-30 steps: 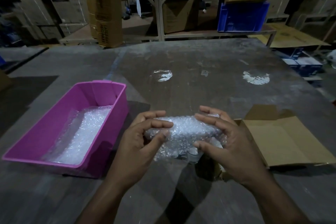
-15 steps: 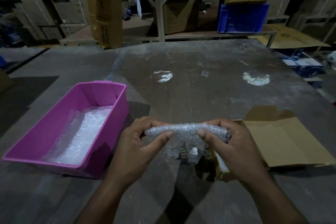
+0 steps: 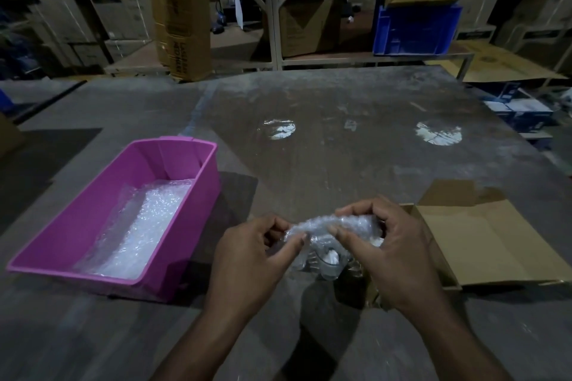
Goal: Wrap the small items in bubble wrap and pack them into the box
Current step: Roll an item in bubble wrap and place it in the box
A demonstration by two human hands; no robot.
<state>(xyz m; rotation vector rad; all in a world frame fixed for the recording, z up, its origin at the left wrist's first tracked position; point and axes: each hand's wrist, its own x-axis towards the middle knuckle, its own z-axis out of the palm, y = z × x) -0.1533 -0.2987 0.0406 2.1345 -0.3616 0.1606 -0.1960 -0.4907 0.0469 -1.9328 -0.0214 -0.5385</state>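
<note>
Head view: a crumpled clear bubble-wrap bundle (image 3: 337, 230), just left of the open brown cardboard box (image 3: 483, 244), is pinched by left hand (image 3: 247, 260) and right hand (image 3: 380, 252). Loose ends should be tucked tightly.

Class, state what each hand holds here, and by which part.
Both hold one bubble-wrap bundle: left hand pinches its left end, right hand grips its right end.

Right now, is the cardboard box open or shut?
Open. The box has its flaps folded out flat, baring the inside, beside the right hand.
</note>
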